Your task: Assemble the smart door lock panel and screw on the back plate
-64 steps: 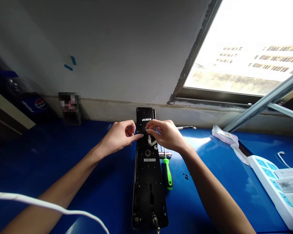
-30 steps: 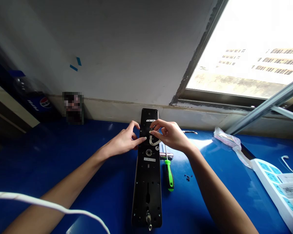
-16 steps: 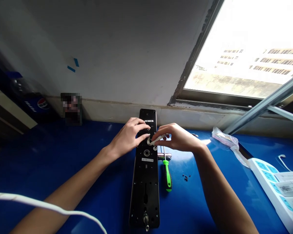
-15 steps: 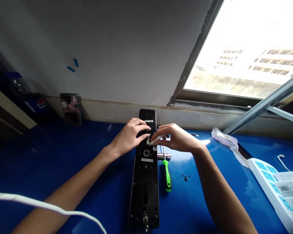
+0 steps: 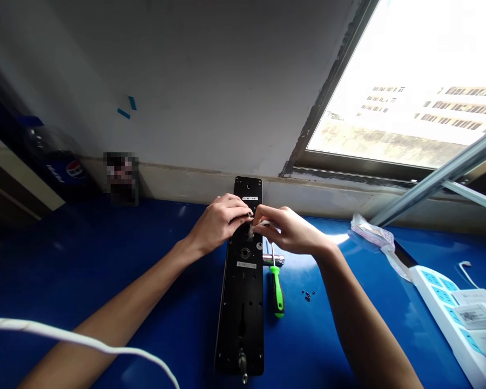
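A long black panel (image 5: pixel 238 302) with white labels lies lengthwise on the blue table. My left hand (image 5: pixel 222 219) rests on its upper part, the fingers close together near a small hole; whatever they may grip is too small to make out. From the right, my right hand (image 5: pixel 285 229) pinches a white cable (image 5: pixel 267 222) above the panel, beside the left fingertips. A metal spindle (image 5: pixel 242 364) sticks out at the panel's near end. Just right of the panel lies a green-handled screwdriver (image 5: pixel 277 292), with a metal cylinder (image 5: pixel 274 260) near its shaft.
Several small screws (image 5: pixel 308 295) lie right of the screwdriver. A white power strip (image 5: pixel 449 319) and a plastic wrapper (image 5: pixel 372 232) are at the right. A Pepsi bottle (image 5: pixel 60 167) stands at the back left. A white cord (image 5: pixel 85 344) crosses the lower left.
My right hand has turned, its fingertips now closer to my left fingertips and the panel. My left fingers have drawn together. The view has shifted slightly.
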Available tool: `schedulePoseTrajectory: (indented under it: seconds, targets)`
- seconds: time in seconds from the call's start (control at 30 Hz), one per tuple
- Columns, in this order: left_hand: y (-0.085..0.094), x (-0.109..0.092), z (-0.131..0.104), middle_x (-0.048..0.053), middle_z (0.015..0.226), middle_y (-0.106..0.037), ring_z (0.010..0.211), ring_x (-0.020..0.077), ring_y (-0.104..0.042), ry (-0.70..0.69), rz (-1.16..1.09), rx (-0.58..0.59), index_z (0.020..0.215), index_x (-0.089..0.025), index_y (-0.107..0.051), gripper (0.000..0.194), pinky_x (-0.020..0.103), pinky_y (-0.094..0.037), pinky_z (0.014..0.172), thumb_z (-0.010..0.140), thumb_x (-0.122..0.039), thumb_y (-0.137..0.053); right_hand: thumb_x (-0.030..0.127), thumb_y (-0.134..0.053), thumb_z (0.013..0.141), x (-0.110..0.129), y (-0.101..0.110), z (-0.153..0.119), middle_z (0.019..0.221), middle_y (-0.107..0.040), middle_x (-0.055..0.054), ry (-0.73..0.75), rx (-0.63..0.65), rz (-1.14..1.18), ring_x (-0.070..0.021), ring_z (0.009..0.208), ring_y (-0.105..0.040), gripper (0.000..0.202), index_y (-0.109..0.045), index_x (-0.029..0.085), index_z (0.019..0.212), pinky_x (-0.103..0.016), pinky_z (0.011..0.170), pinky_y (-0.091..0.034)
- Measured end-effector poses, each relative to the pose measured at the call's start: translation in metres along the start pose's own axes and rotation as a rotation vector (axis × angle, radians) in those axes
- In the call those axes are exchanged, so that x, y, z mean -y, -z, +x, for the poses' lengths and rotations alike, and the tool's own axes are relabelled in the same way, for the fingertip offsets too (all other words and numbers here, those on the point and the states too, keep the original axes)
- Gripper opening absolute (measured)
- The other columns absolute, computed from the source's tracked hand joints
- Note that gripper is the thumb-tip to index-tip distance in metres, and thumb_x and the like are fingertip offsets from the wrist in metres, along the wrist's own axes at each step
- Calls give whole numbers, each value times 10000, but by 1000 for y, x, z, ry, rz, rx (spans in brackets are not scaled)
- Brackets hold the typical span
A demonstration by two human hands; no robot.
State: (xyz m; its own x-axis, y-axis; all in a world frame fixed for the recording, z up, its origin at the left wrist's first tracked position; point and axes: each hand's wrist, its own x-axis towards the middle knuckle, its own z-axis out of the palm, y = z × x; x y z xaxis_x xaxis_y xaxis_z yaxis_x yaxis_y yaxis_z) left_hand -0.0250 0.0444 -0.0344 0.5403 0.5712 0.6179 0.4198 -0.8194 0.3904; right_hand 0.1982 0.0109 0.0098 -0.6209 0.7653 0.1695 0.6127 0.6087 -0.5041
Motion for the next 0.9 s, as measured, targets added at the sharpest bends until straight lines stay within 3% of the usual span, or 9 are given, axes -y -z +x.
schedulePoseTrajectory:
  seconds: [0.17, 0.37, 0.5, 0.6, 0.73, 0.9]
  targets:
    - [-1, 3, -1, 62, 1097, -784, 1153, 265, -615, -5, -14, 16, 1033, -201, -768, 177, 440, -510, 1009, 979, -138, -611, 209, -621, 945, 11, -14, 6, 661, -626, 18, 29, -27, -181, -109, 555, -400, 91, -667, 217, 867, -298, 594, -279]
    - [-3, 5, -1, 70, 1072, -788, 1126, 265, -622, -11, -32, -8, 1015, -185, -773, 125, 438, -529, 999, 965, -153, -662, 187, -641, 935, 11, -17, 7, 893, -711, -46, 81, -6, -188, -154, 773, -613, 153, -764, 207, 847, -301, 714, -433]
    - [-3, 8, 0, 76, 1056, -790, 1105, 265, -632, -24, -37, -41, 1015, -167, -773, 116, 439, -538, 983, 958, -138, -676, 198, -642, 939, 6, -15, 5, 1004, -674, -62, 68, -53, -173, -139, 786, -615, 167, -804, 222, 908, -287, 710, -467]
    - [-4, 10, 0, 72, 1052, -791, 1095, 264, -633, -34, -36, -42, 1013, -172, -777, 124, 440, -543, 972, 958, -131, -674, 193, -675, 929, 3, -11, 5, 940, -684, -27, 58, -62, -107, -122, 748, -590, 113, -765, 220, 991, -265, 680, -464]
    - [-6, 10, -1, 58, 1049, -791, 1097, 262, -627, -36, -33, -23, 1000, -191, -786, 110, 437, -547, 973, 951, -153, -696, 278, -738, 925, 0, 0, 3, 803, -692, 21, 13, -81, -42, -109, 711, -584, 76, -717, 210, 897, -242, 663, -469]
    - [-10, 13, -3, 57, 1040, -793, 1099, 265, -624, -23, -20, -11, 1022, -187, -784, 101, 442, -548, 973, 944, -179, -722, 280, -778, 897, -6, 13, -3, 843, -725, 21, -30, -64, -35, -105, 722, -602, 39, -794, 245, 893, -240, 684, -485]
